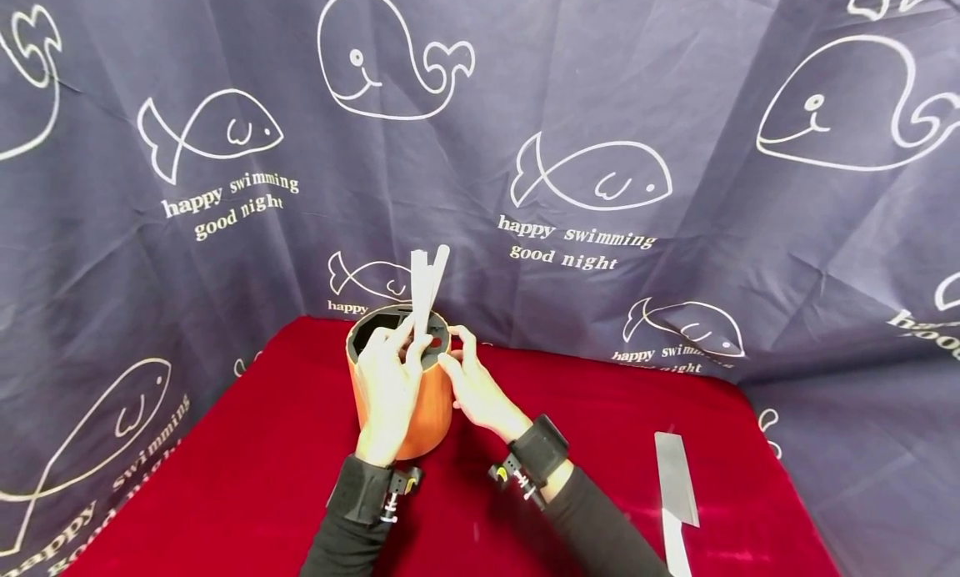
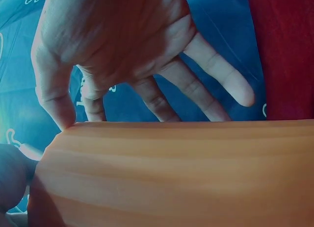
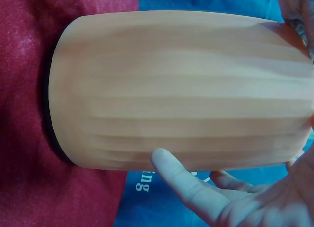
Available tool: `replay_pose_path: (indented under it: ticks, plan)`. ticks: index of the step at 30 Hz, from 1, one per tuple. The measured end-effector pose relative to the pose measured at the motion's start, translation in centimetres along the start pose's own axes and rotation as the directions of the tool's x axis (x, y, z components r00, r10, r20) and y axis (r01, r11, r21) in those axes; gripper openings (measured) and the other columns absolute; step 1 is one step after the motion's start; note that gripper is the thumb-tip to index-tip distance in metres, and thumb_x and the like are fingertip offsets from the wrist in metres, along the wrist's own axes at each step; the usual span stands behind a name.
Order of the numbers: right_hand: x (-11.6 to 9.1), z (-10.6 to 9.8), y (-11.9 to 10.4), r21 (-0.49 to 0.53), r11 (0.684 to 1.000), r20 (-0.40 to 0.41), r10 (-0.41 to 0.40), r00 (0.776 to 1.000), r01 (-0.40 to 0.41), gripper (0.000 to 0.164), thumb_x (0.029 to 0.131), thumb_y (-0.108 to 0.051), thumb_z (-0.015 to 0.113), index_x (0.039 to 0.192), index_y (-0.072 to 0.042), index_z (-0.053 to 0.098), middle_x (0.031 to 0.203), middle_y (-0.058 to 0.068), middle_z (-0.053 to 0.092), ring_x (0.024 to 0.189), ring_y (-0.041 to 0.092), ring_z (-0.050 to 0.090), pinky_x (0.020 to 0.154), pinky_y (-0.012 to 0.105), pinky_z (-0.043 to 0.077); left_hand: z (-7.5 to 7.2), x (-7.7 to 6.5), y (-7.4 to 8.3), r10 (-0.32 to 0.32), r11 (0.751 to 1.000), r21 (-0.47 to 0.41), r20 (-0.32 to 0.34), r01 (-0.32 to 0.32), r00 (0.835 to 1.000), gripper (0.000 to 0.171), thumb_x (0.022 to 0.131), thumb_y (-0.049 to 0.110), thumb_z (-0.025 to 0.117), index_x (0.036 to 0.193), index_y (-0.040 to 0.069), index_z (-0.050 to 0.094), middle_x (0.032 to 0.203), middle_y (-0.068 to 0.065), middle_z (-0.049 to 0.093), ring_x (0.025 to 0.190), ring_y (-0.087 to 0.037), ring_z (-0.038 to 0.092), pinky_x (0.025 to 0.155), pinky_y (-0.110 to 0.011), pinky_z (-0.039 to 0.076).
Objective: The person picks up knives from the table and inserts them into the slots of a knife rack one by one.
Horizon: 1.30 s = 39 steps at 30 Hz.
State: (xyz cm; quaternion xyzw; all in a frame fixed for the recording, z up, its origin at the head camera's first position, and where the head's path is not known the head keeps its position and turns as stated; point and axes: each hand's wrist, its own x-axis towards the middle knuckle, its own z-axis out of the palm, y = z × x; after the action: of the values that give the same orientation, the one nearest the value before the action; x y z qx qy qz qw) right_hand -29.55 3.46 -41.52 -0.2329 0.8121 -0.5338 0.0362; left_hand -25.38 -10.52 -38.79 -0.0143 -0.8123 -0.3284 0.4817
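A round, orange wood-look knife holder (image 1: 420, 414) with a dark slotted top stands at the back of the table. Several white knife handles (image 1: 422, 289) rise from its slots, bunched together. My left hand (image 1: 390, 385) comes over the holder's near left rim, thumb and index finger around the lower end of a handle; its other fingers (image 2: 196, 92) spread along the side. At the right rim, my right hand (image 1: 480, 389) holds the holder with thumb and index finger. One right finger (image 3: 179, 178) lies straight against the ribbed side. The blades are hidden inside.
A cleaver (image 1: 678, 485) with a white handle lies on the red tablecloth (image 1: 570, 393) to the right, handle towards me. Behind the table hangs a dark blue curtain (image 1: 480, 168) printed with white fish and whales.
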Motion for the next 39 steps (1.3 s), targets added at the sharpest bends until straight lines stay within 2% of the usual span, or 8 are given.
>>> replay_pose_path:
  ticks: [4,8,11,15,23,29,34,39]
  plan:
    - [0.0,-0.2,0.0,0.001,1.0,0.015,-0.021,1.0,0.021,0.047,0.108,-0.032,0.042,0.15,-0.029,0.02,0.13,0.021,0.058,0.057,0.027,0.052,0.054,0.026,0.053,0.0,0.0,0.1,-0.034,0.999,-0.002,0.009,0.034,0.999,0.027,0.09,0.022,0.076,0.117,0.018,0.077,0.084,-0.013,0.066,0.079,-0.029,0.061,0.069,-0.043,0.049]
    - [0.1,-0.4,-0.1,-0.031,0.996,0.021,-0.08,0.997,0.081,0.047,0.108,-0.028,0.043,0.149,-0.021,0.021,0.123,0.02,0.064,0.089,0.033,0.067,0.079,0.034,0.058,0.0,-0.1,0.2,-0.094,0.995,-0.03,0.013,0.094,0.995,0.028,0.09,0.024,0.077,0.116,0.016,0.076,0.085,-0.01,0.069,0.079,-0.026,0.064,0.076,-0.04,0.051]
    - [0.1,-0.4,-0.1,-0.056,0.992,0.021,-0.112,0.993,0.113,0.047,0.108,-0.026,0.045,0.148,-0.017,0.022,0.122,0.02,0.067,0.115,0.03,0.066,0.102,0.038,0.053,-0.1,-0.2,0.3,-0.134,0.989,-0.069,-0.002,0.134,0.991,0.028,0.089,0.023,0.078,0.115,0.014,0.076,0.087,-0.009,0.069,0.076,-0.024,0.065,0.075,-0.038,0.052]
    - [0.0,-0.5,-0.1,-0.069,0.989,0.007,-0.133,0.991,0.133,0.047,0.107,-0.027,0.046,0.148,-0.015,0.026,0.129,0.018,0.062,0.121,0.031,0.061,0.106,0.044,0.051,-0.1,-0.6,0.5,-0.159,0.982,-0.102,-0.018,0.157,0.987,0.026,0.091,0.024,0.075,0.115,0.014,0.074,0.09,-0.008,0.069,0.075,-0.022,0.065,0.072,-0.036,0.054]
    - [0.0,-1.1,-0.3,-0.163,0.976,0.008,-0.144,0.99,0.143,0.05,0.107,-0.028,0.047,0.15,-0.013,0.027,0.133,0.023,0.052,0.127,0.034,0.052,0.112,0.05,0.046,-0.8,-0.9,1.8,-0.13,0.986,-0.118,-0.068,0.121,0.989,0.025,0.094,0.019,0.069,0.116,0.009,0.073,0.087,-0.01,0.067,0.07,-0.021,0.062,0.067,-0.036,0.052]
    - [0.2,-2.1,-1.3,-0.257,0.952,-0.027,-0.178,0.984,0.165,0.05,0.105,-0.027,0.05,0.149,-0.01,0.034,0.144,0.018,0.047,0.136,0.033,0.047,0.119,0.048,0.04,-1.3,-0.7,3.0,-0.1,0.982,-0.169,-0.076,0.086,0.992,0.025,0.094,0.02,0.069,0.116,0.008,0.072,0.088,-0.009,0.068,0.07,-0.019,0.062,0.065,-0.034,0.054]
    - [-0.3,-3.0,-3.0,-0.313,0.926,-0.111,-0.257,0.96,0.212,0.05,0.105,-0.027,0.051,0.149,-0.005,0.04,0.15,0.017,0.046,0.141,0.032,0.044,0.122,0.048,0.034,-2.3,-0.9,4.1,-0.051,0.979,-0.203,-0.114,0.027,0.992,0.024,0.094,0.018,0.07,0.115,0.009,0.073,0.086,-0.008,0.067,0.073,-0.019,0.065,0.07,-0.026,0.053]
    - [-2.0,-4.2,-5.3,-0.333,0.905,-0.179,-0.338,0.924,0.266,0.048,0.104,-0.026,0.052,0.148,-0.007,0.044,0.15,0.013,0.047,0.142,0.029,0.043,0.123,0.049,0.032,-3.3,-1.5,5.2,0.025,0.975,-0.211,-0.189,-0.066,0.982,0.024,0.09,0.011,0.07,0.114,0.007,0.073,0.084,-0.01,0.067,0.08,-0.023,0.065,0.078,-0.03,0.052]
